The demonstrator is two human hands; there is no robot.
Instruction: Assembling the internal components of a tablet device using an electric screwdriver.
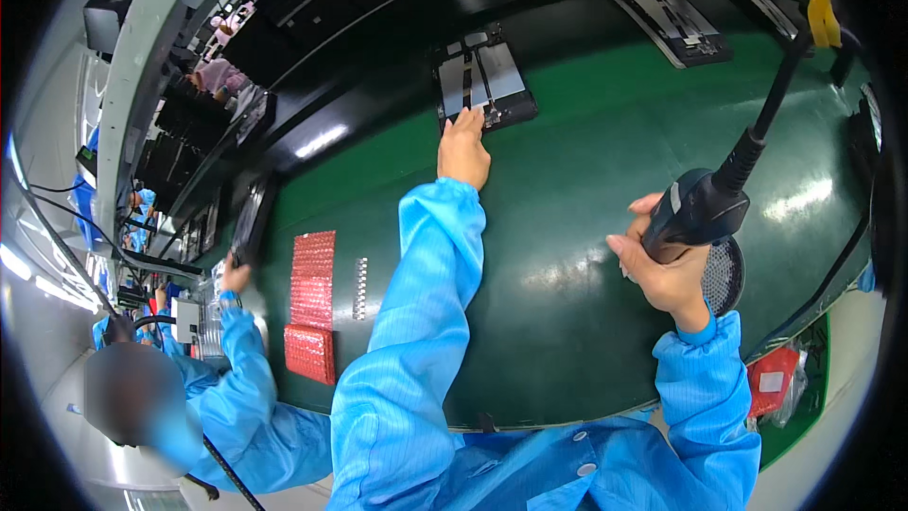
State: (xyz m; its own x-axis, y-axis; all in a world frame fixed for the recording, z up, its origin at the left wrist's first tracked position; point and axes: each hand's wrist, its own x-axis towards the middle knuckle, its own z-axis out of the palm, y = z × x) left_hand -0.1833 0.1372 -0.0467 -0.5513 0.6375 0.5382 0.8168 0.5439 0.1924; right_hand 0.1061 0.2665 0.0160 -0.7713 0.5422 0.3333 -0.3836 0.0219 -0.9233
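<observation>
My left hand [463,149] reaches far forward, its fingers stretched out over the near edge of an opened tablet [508,71]. The tablet's inside faces up, with silver plates and a dark strip between them. On the right, my right hand [667,270] is closed around a black corded handheld device [695,213], held over the green mat. A thick cable [777,90] runs up from it. Beside that hand is a grey round perforated piece [724,274]; I cannot tell whether it belongs to the device.
Two more opened tablets [672,24] [764,11] lie at the far right. Red bubble wrap [313,279] and a small strip [360,289] rest on the green mat [558,350]. At left, a co-worker's hand [234,276] touches a dark panel. A green bin [804,416] stands lower right.
</observation>
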